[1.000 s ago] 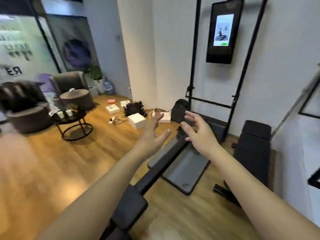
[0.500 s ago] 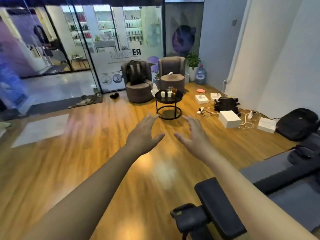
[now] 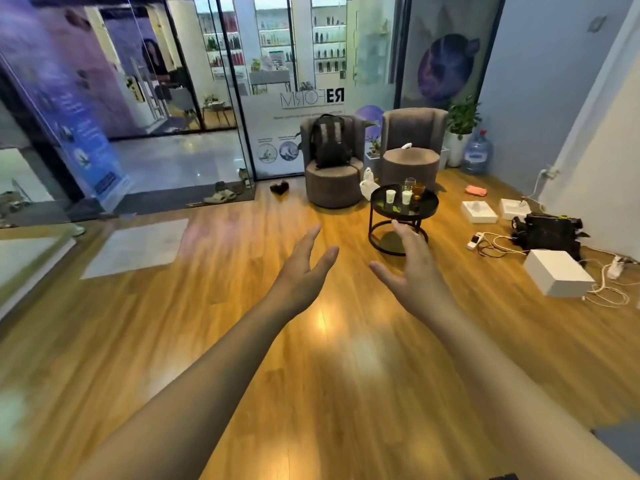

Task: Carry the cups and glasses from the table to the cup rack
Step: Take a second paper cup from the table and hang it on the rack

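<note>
Hands, left point(image 3: 304, 268) and right point(image 3: 414, 271), fingers spread, holding nothing; cups point(image 3: 398, 196) on table point(image 3: 427, 208) distant, small, indistinct.

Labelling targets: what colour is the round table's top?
Black, glossy round table; head view shows it best.

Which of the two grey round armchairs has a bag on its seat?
The left grey round armchair, nearer the glass door, carries a black backpack standing against its back. The right grey round armchair holds only a small white object.
</note>
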